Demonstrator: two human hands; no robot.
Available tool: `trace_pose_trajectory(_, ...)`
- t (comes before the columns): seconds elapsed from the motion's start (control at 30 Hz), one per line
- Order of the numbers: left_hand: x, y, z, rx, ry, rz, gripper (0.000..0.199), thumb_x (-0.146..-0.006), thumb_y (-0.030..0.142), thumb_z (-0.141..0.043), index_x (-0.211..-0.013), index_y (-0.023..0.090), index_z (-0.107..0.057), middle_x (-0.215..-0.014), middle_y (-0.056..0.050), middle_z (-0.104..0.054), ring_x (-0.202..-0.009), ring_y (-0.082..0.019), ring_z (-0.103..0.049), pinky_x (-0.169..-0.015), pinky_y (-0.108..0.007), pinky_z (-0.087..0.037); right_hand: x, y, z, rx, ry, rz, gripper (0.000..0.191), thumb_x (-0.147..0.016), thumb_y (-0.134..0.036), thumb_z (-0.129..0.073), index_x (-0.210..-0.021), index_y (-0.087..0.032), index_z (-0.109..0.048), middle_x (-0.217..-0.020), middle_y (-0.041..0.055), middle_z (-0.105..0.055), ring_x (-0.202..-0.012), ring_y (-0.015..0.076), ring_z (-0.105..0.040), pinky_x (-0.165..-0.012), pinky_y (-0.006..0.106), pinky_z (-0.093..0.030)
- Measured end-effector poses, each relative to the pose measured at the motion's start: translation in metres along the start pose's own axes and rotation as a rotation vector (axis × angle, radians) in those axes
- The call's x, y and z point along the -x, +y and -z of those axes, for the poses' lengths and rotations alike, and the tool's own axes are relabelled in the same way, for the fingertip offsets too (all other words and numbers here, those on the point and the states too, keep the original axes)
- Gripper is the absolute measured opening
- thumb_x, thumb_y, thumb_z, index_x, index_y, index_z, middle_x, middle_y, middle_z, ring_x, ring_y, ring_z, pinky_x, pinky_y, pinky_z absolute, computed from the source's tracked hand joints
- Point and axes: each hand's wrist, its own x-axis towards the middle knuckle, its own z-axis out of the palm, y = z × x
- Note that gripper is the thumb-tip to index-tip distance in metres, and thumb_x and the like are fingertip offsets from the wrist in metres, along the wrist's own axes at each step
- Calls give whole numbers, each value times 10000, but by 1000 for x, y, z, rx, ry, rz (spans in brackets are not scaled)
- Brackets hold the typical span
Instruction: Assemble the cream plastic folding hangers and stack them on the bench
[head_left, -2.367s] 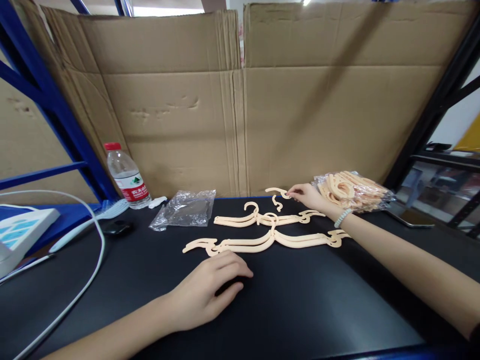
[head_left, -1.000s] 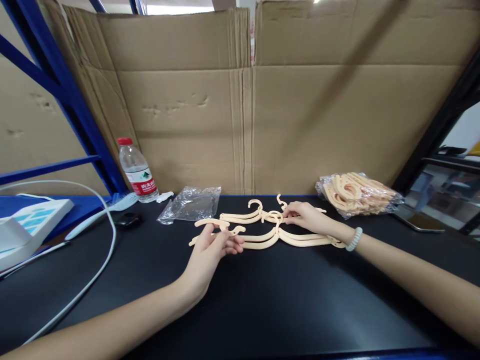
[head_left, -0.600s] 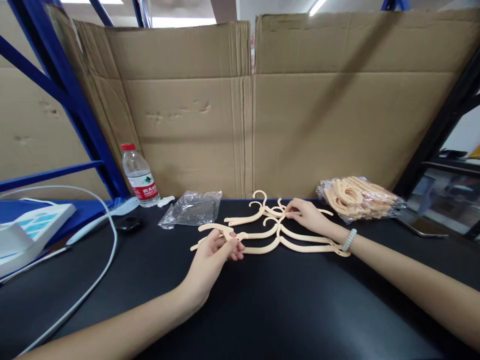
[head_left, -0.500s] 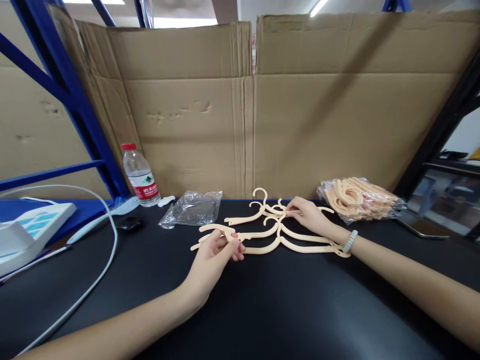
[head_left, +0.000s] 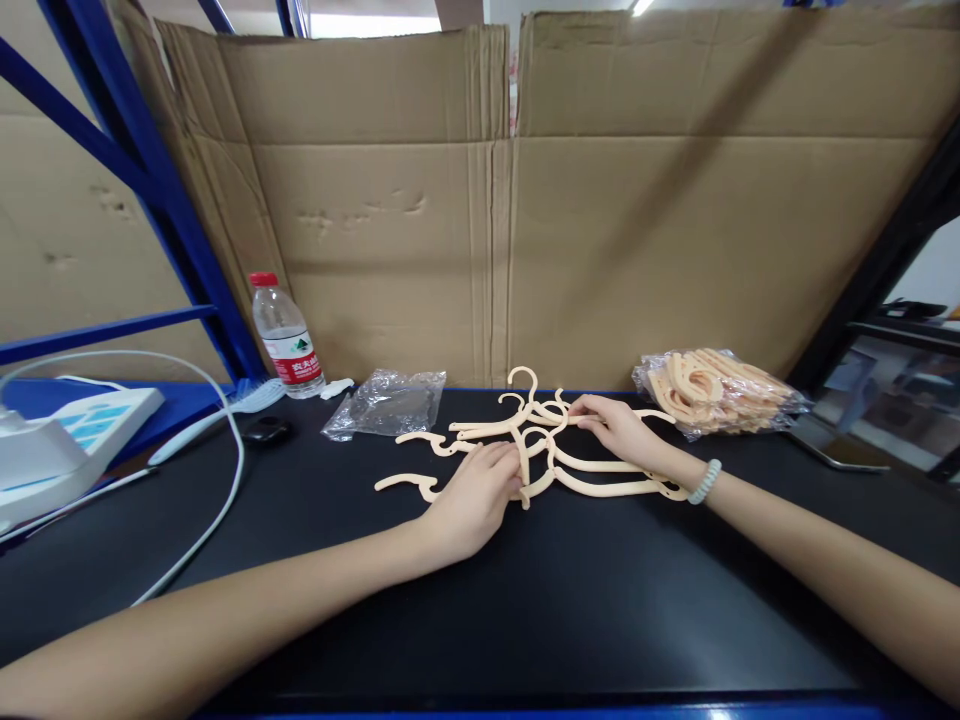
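Several peach plastic clothes hangers lie in the middle of the black tabletop, with their arms and hooks overlapping. My left hand is closed around a short curved hanger arm, which it holds across the front hangers; the palm side and part of the piece are hidden. Behind and to the right, my right hand pinches the middle of a rear hanger, near its hook. To the left of my left hand, two hanger arm ends with notches stick out.
A clear bag full of folded hangers lies at the back right, beside a phone-like flat object. At the back left are a crumpled plastic bag, a water bottle and a white cable. Cardboard walls the back.
My left hand has moved right with the hanger arm and turned it from lying sideways to pointing away from me. My right hand keeps its place on the rear hanger. The view has tipped downward slightly.
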Motion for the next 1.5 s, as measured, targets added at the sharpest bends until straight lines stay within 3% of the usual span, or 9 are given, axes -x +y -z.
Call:
trace_pose_trajectory(0.2,0,4,-10,-98,23,103,197,-927,113,-367,-855,212,-522,-1077,-48,-610,-1082,-238,-501,-956,-457,-347,2,-6,-1,-52,-15,-2,140,-892,-206,-482,-913,-195,-619,-934,64,-683,-861,208,-633,-795,349,-484)
trace_pose_trajectory(0.37,0,0,-13,-130,18,159,208,-920,118,-365,-835,206,-532,-950,-42,-598,-930,-231,-514,-866,-445,-381,1,-11,-7,-113,-53,0,150,-881,-213,-497,-902,-192,-644,-933,70,-683,-865,214,-631,-815,368,-485)
trace_pose_trajectory(0.53,-1,-1,-13,-75,11,123,191,-914,116,-381,-814,195,-525,-892,-42,-547,-827,-189,-521,-777,-334,-443,-1,-18,-10,-203,-104,-50,146,-860,-241,-531,-905,-177,-655,-934,76,-690,-853,202,-655,-789,347,-521)
trace_pose_trajectory(0.7,1,0,-13,-26,36,83,208,-909,104,-375,-789,197,-518,-876,-42,-544,-855,-196,-510,-780,-330,-451,-6,-14,-14,-296,-178,-120,71,-766,-196,-607,-811,-161,-649,-834,56,-714,-782,193,-690,-735,319,-557)
trace_pose_trajectory(0.87,2,3,-11,19,56,49,235,-893,75,-349,-781,192,-519,-872,-41,-542,-828,-174,-514,-758,-303,-469,-16,-5,-22,-323,-181,-161,136,-754,-203,-608,-845,-154,-696,-818,59,-732,-737,194,-689,-712,325,-553)
trace_pose_trajectory(1.13,0,7,-8,66,56,36,226,-892,107,-354,-752,201,-504,-939,-65,-621,-1018,-230,-526,-923,-410,-431,-32,-10,-22,-406,-160,-143,254,-728,-384,-697,-815,-147,-725,-808,73,-733,-734,199,-671,-701,326,-537)
trace_pose_trajectory(1.27,-1,6,-8,115,40,55,221,-878,114,-347,-751,199,-506,-809,-41,-621,-935,-223,-580,-856,-378,-470,-28,-13,-22,-450,-156,-149,283,-721,-422,-708,-826,-161,-737,-822,68,-741,-748,203,-675,-713,336,-541)
trace_pose_trajectory(1.5,-1,12,-4,144,22,23,203,-874,130,-369,-778,207,-530,-836,-42,-645,-921,-212,-590,-861,-356,-477,-29,-3,-32,-490,-151,-194,339,-611,-459,-776,-750,-150,-749,-735,67,-743,-680,214,-689,-673,343,-560)
